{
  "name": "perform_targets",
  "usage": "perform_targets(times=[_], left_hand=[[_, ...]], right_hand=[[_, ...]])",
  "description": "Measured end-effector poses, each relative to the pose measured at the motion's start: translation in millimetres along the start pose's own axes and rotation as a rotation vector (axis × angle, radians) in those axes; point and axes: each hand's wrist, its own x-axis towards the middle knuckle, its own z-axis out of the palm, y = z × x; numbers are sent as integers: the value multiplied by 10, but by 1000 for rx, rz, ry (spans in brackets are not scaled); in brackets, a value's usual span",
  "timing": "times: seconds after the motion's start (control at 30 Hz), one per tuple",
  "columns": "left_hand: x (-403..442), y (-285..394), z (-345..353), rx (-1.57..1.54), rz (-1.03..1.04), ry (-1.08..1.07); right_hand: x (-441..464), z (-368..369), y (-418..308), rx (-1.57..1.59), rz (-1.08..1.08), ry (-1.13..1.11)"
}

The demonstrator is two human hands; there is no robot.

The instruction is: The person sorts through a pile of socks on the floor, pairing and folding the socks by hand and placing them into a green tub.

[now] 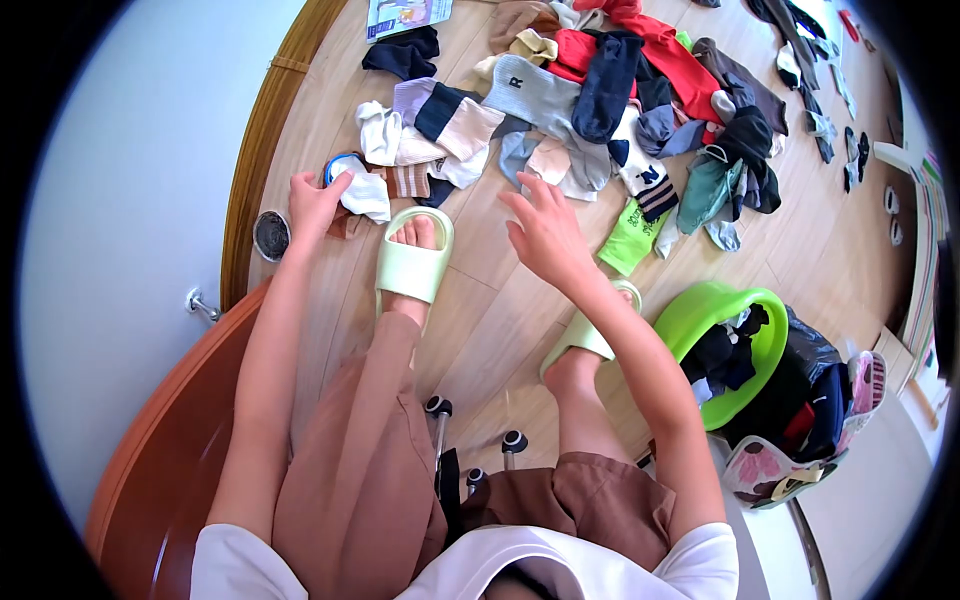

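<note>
At the left edge of the sock pile, my left hand [315, 207] pinches a white sock [366, 192] with a blue band at its rim, the thumb and forefinger on either side of it. My right hand [548, 232] hovers above the floor with fingers spread and nothing in it. Just past its fingertips lie a pale pink sock [549, 160] and a light blue sock [515, 154]. A grey sock with a letter R [530, 98] and a bright green sock [628, 238] lie farther off. A brown striped sock [407, 181] rests beside the white one.
A green basket [700, 300] with dark socks stands at the right, next to a flowered bag [765, 475] of clothing. My feet wear pale green slippers [412, 265]. A small round dark-topped container [270, 236] sits by the wall. More socks [822, 130] lie at the far right.
</note>
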Motion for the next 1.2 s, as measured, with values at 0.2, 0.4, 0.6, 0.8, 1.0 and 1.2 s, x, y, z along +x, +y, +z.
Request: perform_targets(times=[0.2,0.4,0.6,0.8,1.0,1.2], left_hand=[[-64,65,5,-451,-277,-423],[-162,480,80,-778,-287,-419],[-209,954,138,-869,-355,-565],[-324,1335,477,-1011,-405,-862],[-650,2258,509,-1054,-151,-1028],[-999,3282,837,-968,583,-1105]], right_hand=[[110,112,-52,7,6,-17],[351,197,-188,-19,-23,88],[792,198,-333,197,306,124],[1087,623,-6,914,385,238],[961,-472,146,1173,433,367],[605,-1576,517,878,316,874]])
